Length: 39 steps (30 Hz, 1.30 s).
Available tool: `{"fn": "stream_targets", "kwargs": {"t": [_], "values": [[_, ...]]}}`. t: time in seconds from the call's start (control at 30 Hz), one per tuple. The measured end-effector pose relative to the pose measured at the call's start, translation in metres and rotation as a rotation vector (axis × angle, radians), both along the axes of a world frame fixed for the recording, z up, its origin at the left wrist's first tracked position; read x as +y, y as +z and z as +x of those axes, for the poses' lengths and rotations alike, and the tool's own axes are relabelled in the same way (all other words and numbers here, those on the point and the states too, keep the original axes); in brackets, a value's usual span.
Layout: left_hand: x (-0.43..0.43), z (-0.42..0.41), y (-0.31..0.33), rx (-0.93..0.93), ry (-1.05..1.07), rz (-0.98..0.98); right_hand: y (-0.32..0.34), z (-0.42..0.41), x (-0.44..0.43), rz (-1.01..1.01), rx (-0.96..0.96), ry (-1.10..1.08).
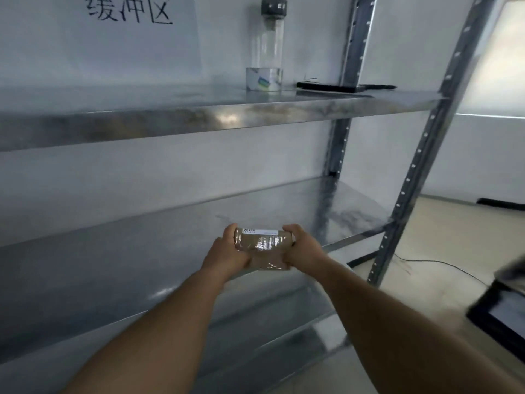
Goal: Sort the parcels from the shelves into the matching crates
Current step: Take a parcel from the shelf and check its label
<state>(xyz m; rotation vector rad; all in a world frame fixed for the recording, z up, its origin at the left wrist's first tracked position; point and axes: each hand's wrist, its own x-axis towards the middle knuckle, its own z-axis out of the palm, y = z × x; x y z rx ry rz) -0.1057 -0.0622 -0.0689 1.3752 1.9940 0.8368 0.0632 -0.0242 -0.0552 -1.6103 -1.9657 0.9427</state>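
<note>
Brown cardboard bound in glossy clear tape makes up the parcel (262, 243), and a white label strip (260, 231) is seen along its top far edge. The parcel is gripped at both ends: the left hand (227, 251) is curled round its left end and the right hand (302, 247) round its right end, with fingers hooked over the top on each side. It is held level between them, over the front edge of the middle shelf (127, 251) of a galvanised metal rack (420, 155); whether its underside touches the shelf cannot be told.

On the upper shelf (199, 115) a clear glass bottle (267, 44) with a dark cap is stood upright near the right end, with a flat black object (332, 87) laid just beside it. A paper sign (130, 9) with large black characters is fixed to the wall above. On the pale floor to the right, a thin black cable (426, 264) and a blurred dark-rimmed tray (500, 311) are seen.
</note>
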Motion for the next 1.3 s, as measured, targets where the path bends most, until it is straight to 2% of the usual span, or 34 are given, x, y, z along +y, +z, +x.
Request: {"fn": "stream_targets", "kwargs": {"t": [0.2,0.33,0.5,0.63,0.83,1.03,1.2,1.3], "values": [[0.039,0.102,-0.002,-0.042,-0.078,0.074,0.01,0.101,0.006,0.04,0.079,-0.195],[0.054,0.162,-0.005,-0.008,-0.152,0.098,-0.002,0.159,0.011,0.075,0.018,-0.355],[0.07,0.217,-0.01,-0.058,-0.295,0.064,-0.015,0.213,0.011,0.059,0.175,-0.488],[0.092,0.247,-0.019,-0.058,-0.475,0.038,-0.022,0.246,0.016,0.033,0.24,-0.577],[0.139,0.293,-0.031,-0.231,-0.526,0.025,-0.031,0.286,0.036,0.032,0.191,-0.68],[0.19,0.34,-0.02,-0.238,-0.575,0.04,-0.024,0.323,0.072,0.041,0.261,-0.874],[0.228,0.371,-0.025,-0.347,-0.687,0.037,-0.02,0.347,0.089,0.047,0.228,-0.9],[0.24,0.389,-0.031,-0.337,-0.795,0.063,-0.023,0.362,0.094,0.048,0.259,-0.944]]}}
